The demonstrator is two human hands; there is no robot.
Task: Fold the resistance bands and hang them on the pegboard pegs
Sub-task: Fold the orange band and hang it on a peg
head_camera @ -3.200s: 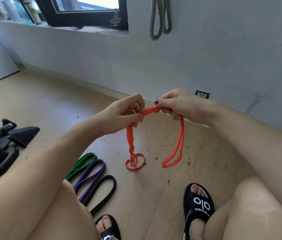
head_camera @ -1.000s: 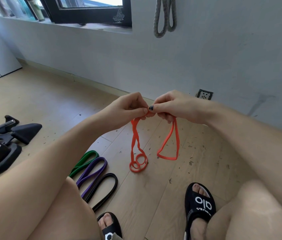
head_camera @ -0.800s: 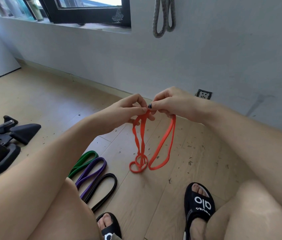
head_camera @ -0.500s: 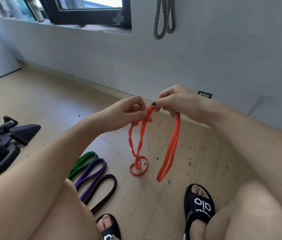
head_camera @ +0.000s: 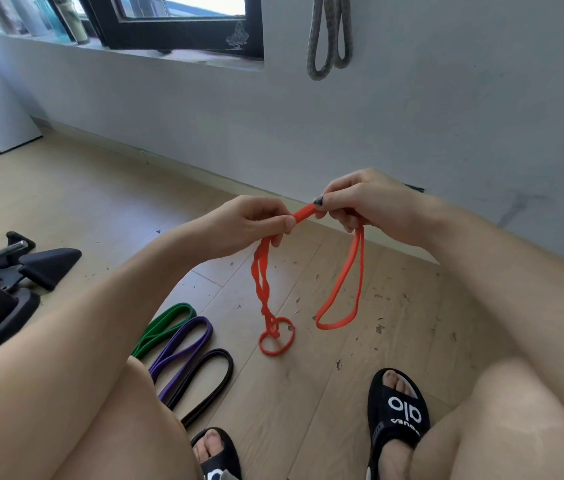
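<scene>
An orange resistance band (head_camera: 356, 271) hangs between both hands above the wooden floor. My left hand (head_camera: 253, 223) pinches its twisted strands, which drop to a small coil (head_camera: 277, 336) on the floor. My right hand (head_camera: 363, 204) grips the other end, and a smooth loop hangs from it. A short stretch of band spans the gap between the hands. A green band (head_camera: 164, 325), a purple band (head_camera: 183, 342) and a black band (head_camera: 204, 382) lie side by side on the floor at the left. A grey band (head_camera: 329, 32) hangs folded on the wall above; its peg is out of view.
Black exercise equipment (head_camera: 3, 285) sits on the floor at the far left. My knees and both black sandals (head_camera: 398, 410) fill the bottom of the view. A window sill with bottles (head_camera: 66, 22) runs along the wall at the top left. A wall socket (head_camera: 414, 188) is behind my right hand.
The hands have drawn slightly apart, stretching a short piece of orange band between them. The right-hand loop has shortened and widened, and swung right, away from the coil.
</scene>
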